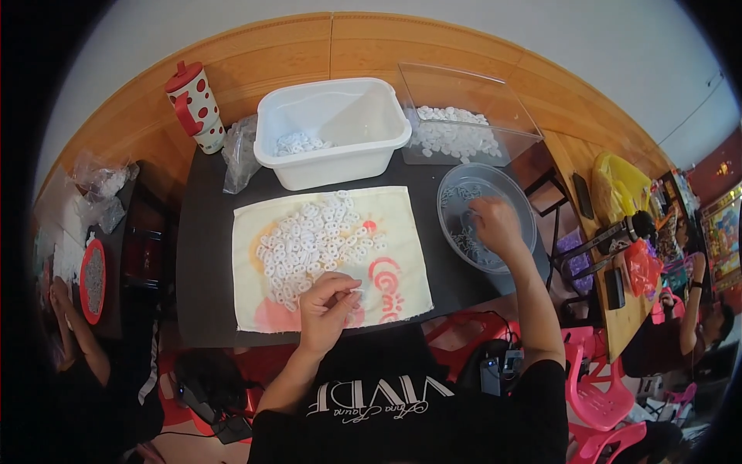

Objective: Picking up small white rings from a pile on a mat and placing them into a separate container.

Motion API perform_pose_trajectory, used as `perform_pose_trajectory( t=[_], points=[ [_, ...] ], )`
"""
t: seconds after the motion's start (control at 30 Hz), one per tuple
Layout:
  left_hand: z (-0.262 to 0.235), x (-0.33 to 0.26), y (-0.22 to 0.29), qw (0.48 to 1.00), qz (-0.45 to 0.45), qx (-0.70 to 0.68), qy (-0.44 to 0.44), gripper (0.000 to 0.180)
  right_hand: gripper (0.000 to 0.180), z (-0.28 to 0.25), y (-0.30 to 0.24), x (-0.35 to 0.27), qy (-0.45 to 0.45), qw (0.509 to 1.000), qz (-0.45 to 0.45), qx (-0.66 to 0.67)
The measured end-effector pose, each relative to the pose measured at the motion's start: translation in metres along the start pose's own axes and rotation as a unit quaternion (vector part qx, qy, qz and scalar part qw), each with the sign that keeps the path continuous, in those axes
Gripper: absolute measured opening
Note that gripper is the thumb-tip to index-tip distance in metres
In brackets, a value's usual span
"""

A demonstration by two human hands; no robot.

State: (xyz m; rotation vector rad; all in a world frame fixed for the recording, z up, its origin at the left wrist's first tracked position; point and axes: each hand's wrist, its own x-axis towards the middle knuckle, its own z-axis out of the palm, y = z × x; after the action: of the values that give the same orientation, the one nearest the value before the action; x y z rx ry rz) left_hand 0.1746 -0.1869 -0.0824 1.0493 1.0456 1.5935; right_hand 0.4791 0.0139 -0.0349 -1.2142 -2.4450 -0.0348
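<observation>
My left hand (326, 305) is over the near edge of a cream cloth (410, 232), thumb and fingers pinched on a small white plastic piece that shows at the fingertips. Beside it on the cloth spreads a heap of white plastic pieces (301, 243) with holes in them. My right hand (498, 224) reaches into a round clear tub (525, 209) to the right of the cloth. Its fingers are drawn together among small thin metal parts (461, 193); whatever they hold is too small to name.
Behind the cloth stands a white basin (332, 162) with some white pieces inside. A clear box (464, 155) of white discs is at back right. At back left are a spotted tumbler (199, 108) and a plastic bag (241, 155). Other people sit on both sides.
</observation>
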Motion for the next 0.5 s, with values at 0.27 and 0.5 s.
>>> perform_pose_trajectory(
  t=[0.27, 0.5],
  points=[
    [0.007, -0.004, 0.010, 0.894, 0.186, 0.407, -0.035, 0.025, 0.008, 0.012, -0.007, 0.011, -0.067, 0.987, -0.082, -0.124],
    [0.009, -0.007, 0.016, 0.845, 0.175, 0.503, -0.045, 0.027, 0.009, 0.012, -0.002, 0.006, 0.016, 0.999, -0.051, 0.000]
  ],
)
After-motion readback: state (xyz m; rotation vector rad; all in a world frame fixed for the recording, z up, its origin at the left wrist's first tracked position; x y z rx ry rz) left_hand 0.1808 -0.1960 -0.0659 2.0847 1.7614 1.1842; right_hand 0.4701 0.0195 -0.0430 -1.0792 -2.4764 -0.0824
